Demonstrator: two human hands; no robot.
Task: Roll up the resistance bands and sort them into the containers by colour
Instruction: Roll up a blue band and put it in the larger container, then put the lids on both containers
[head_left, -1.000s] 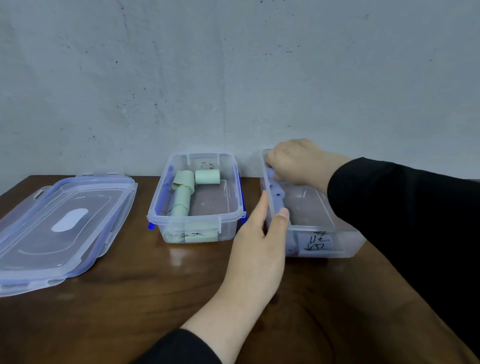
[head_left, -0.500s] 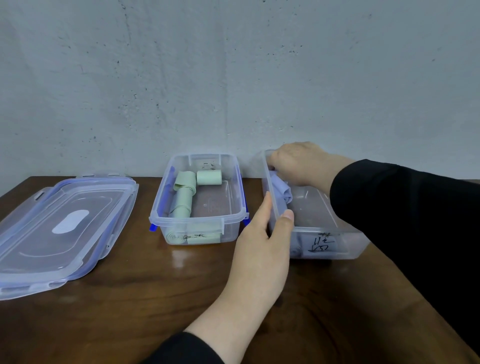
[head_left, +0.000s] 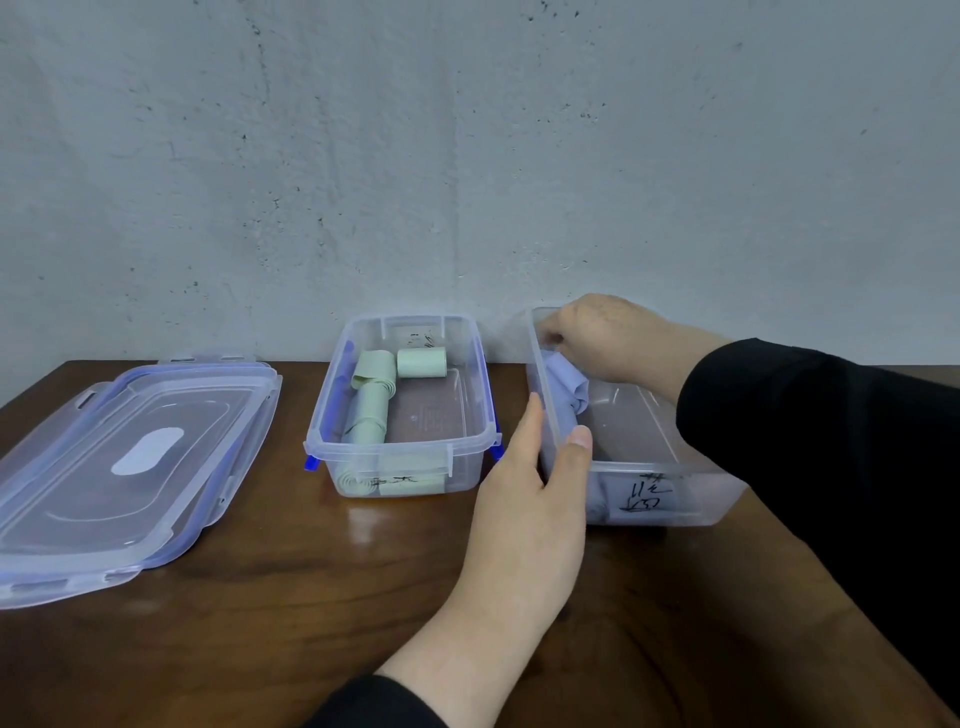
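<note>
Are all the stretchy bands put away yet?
Nearly. Green rolls already sit in the middle box. The right hand is tucking a blue band into the right box, which the left hand steadies. Lids aren't on yet.

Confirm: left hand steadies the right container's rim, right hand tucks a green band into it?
Not quite. The head view shows the band under the right hand is pale blue, not green. The left hand does steady the right container by its rim.

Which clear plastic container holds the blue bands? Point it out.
The right-hand clear plastic container, steadied by the left hand; the other clear plastic container holds pale green rolls.
</note>
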